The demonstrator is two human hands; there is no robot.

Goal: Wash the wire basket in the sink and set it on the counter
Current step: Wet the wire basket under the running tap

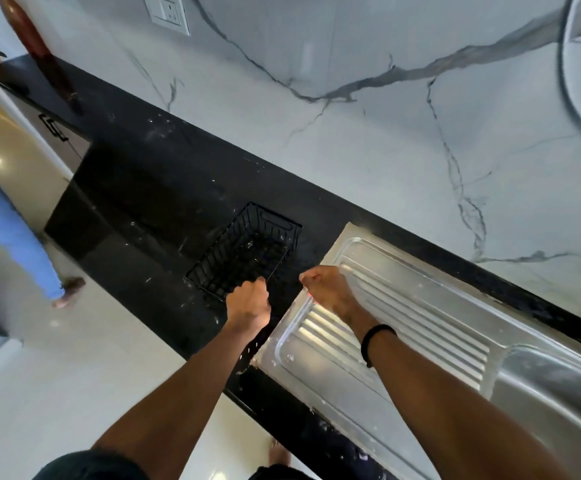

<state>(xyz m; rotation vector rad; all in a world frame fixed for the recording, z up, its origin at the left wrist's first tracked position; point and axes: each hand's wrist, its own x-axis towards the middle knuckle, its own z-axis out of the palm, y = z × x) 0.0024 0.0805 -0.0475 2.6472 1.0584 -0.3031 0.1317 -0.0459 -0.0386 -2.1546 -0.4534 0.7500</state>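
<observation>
One black wire basket (244, 252) sits upright on the dark counter (136, 188), just left of the steel sink (420, 306) and its ribbed drainboard — its long axis runs from the near counter edge back toward the marble wall. No writing can be read on it. Left hand (249, 299) has its fingers curled over the basket's near rim. Right hand (327, 289) hovers over the drainboard corner, fingers loosely curled, holding nothing.
</observation>
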